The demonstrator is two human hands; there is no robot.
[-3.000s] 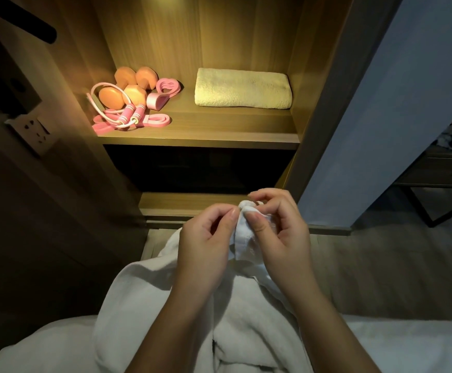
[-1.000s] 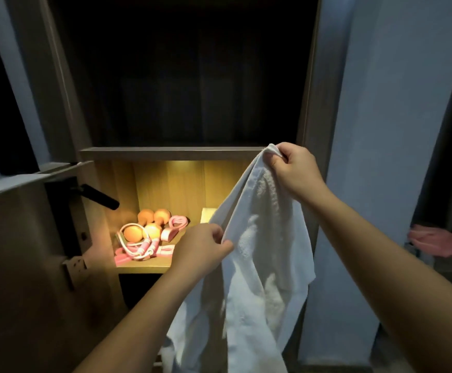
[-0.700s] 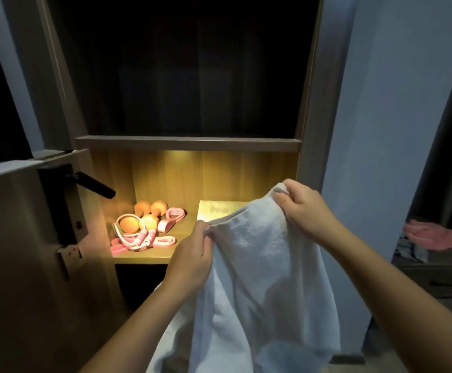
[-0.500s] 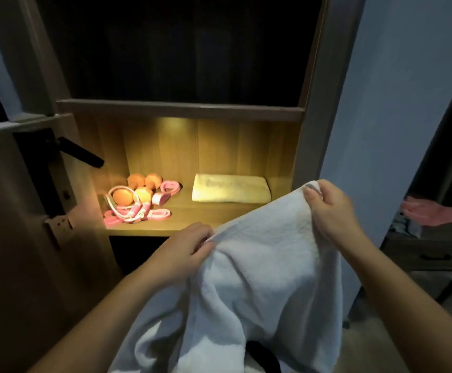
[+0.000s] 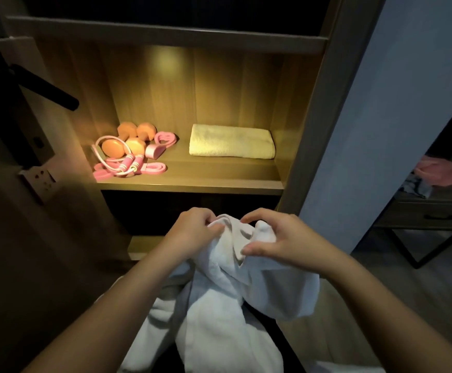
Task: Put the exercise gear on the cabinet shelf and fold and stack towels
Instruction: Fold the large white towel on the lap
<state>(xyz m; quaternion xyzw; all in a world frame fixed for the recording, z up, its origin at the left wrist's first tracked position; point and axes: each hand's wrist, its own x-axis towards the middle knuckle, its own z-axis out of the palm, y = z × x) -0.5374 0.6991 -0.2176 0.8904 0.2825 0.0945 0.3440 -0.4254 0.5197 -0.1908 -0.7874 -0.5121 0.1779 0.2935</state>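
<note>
A white towel (image 5: pixel 227 300) hangs bunched in front of me, below the lit cabinet shelf (image 5: pixel 192 181). My left hand (image 5: pixel 192 232) grips one top corner of it. My right hand (image 5: pixel 278 242) pinches the other corner, close beside the left. On the shelf lie orange dumbbells (image 5: pixel 126 141), a pink jump rope (image 5: pixel 120 165) and pink bands (image 5: pixel 163 142) at the left. A folded yellow towel (image 5: pixel 231 141) lies at the shelf's right.
An open door with a black handle (image 5: pixel 47 90) stands at the left. A blue-grey wall panel (image 5: pixel 381 130) rises at the right. Beyond it a dark side table (image 5: pixel 432 211) carries pink and blue cloths. Wooden floor shows at lower right.
My hands came down and together, bringing the two towel corners side by side. The spread towel now hangs bunched, and my view dropped toward the shelf.
</note>
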